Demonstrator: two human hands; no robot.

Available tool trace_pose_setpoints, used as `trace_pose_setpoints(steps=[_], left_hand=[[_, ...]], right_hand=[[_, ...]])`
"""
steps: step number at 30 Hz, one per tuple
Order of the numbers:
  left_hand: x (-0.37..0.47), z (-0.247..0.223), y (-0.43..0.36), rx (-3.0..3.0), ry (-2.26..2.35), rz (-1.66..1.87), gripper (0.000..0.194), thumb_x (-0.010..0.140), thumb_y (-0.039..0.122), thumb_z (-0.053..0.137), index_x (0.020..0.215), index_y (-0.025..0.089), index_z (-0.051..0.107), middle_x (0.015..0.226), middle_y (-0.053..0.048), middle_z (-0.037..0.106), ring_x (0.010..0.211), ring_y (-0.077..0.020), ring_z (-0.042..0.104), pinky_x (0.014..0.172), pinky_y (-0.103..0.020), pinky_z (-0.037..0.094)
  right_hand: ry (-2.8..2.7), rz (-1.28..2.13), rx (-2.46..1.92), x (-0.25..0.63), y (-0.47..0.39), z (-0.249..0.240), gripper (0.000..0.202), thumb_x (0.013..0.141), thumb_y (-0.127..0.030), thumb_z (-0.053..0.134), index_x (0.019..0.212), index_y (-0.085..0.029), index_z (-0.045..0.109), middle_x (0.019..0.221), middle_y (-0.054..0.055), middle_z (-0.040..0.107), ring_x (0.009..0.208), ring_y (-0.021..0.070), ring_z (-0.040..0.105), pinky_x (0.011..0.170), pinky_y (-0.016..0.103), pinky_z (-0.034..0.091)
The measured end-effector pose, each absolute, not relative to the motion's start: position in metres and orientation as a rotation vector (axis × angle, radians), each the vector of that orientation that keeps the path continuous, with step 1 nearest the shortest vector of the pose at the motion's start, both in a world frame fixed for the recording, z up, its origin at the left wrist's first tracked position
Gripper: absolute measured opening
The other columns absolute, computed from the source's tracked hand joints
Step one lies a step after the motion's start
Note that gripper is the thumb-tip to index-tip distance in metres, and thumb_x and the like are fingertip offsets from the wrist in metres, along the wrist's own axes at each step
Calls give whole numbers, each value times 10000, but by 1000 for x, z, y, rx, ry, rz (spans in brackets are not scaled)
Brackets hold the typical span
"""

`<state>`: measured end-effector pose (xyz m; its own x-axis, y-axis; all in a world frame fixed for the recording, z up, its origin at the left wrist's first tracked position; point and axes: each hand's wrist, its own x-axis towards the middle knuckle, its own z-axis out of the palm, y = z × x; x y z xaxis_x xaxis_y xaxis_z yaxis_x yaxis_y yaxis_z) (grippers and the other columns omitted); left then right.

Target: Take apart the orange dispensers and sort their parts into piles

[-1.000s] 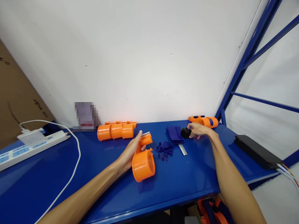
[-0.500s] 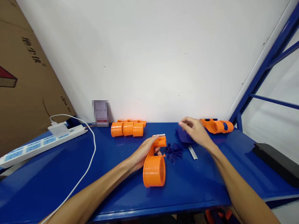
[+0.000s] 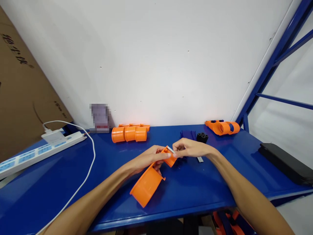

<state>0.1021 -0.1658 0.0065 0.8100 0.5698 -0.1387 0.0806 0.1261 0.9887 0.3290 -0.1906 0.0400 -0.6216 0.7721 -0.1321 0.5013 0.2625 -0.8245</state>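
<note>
A white wall (image 3: pixel 156 65) rises behind a blue table (image 3: pixel 117 176); in the head view, finished-looking order gives way to handwork at the middle. The left hand (image 3: pixel 148 159) grips an orange part (image 3: pixel 146 186) above the table, its wide round end hanging low and its narrow end raised, seemingly so that the white toothed strip (image 3: pixel 170 149) there faces the other hand. The right hand (image 3: pixel 192 148) has its fingers bunched against that narrow end; whether they pinch the part or something small, I cannot tell. Dark blue sheets (image 3: pixel 187 134) and black tubes (image 3: pixel 202 137) lie just beyond the right hand, probably for easy reach. Three joined orange cups (image 3: pixel 130 134) and another orange piece (image 3: pixel 223 128) sit back by the wall, likely to leave working room.
</note>
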Motion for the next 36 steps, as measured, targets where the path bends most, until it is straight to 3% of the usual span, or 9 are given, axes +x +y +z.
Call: trace_pose_setpoints(steps=[5, 11, 18, 24, 32, 36], left_hand=[[95, 13, -150, 1395, 571, 383, 338, 771, 466, 772, 844, 152, 671, 542, 61, 366, 436, -66, 290, 402, -196, 260], [79, 16, -128, 1247, 695, 756, 407, 792, 522, 727, 643, 187, 550, 526, 40, 409, 428, -76, 348, 481, -245, 430], [96, 13, -148, 1279, 728, 826, 442, 784, 543, 726, 627, 190, 512, 540, 17, 463, 462, -93, 381, 473, -243, 368], [100, 11, -152, 1255, 788, 856, 445, 764, 562, 732, 680, 187, 510, 554, 32, 456, 477, -88, 374, 468, -225, 317], [101, 15, -160, 1236, 812, 817, 462, 737, 567, 749, 649, 185, 505, 554, 23, 461, 480, -91, 377, 476, -230, 335], [102, 13, -160, 1240, 837, 809, 470, 721, 586, 754, 668, 181, 522, 559, 24, 468, 490, -92, 383, 475, -223, 321]], right_hand=[[-2172, 1382, -1166, 328, -191, 44, 396, 824, -490, 690, 692, -175, 490, 607, -69, 428, 569, 77, 324, 550, 235, 245], [-2282, 1297, -1316, 381, -209, 77, 348, 810, -430, 704, 668, -166, 527, 592, -63, 413, 557, 75, 332, 528, 239, 235], [-2054, 1024, -1760, 405, -222, 90, 295, 756, -392, 686, 642, -193, 500, 571, -27, 508, 503, 95, 449, 445, 224, 311], [-1673, 869, -1658, 392, -244, 60, 298, 781, -432, 639, 668, -198, 493, 647, 3, 589, 555, 113, 534, 459, 218, 391], [-1196, 1115, -1684, 401, -279, -3, 214, 625, -316, 709, 715, -180, 571, 677, 24, 647, 556, 118, 542, 411, 207, 408], [-1099, 1013, -1653, 405, -281, -6, 250, 618, -342, 750, 699, -176, 581, 687, 31, 646, 635, 144, 589, 450, 213, 463]])
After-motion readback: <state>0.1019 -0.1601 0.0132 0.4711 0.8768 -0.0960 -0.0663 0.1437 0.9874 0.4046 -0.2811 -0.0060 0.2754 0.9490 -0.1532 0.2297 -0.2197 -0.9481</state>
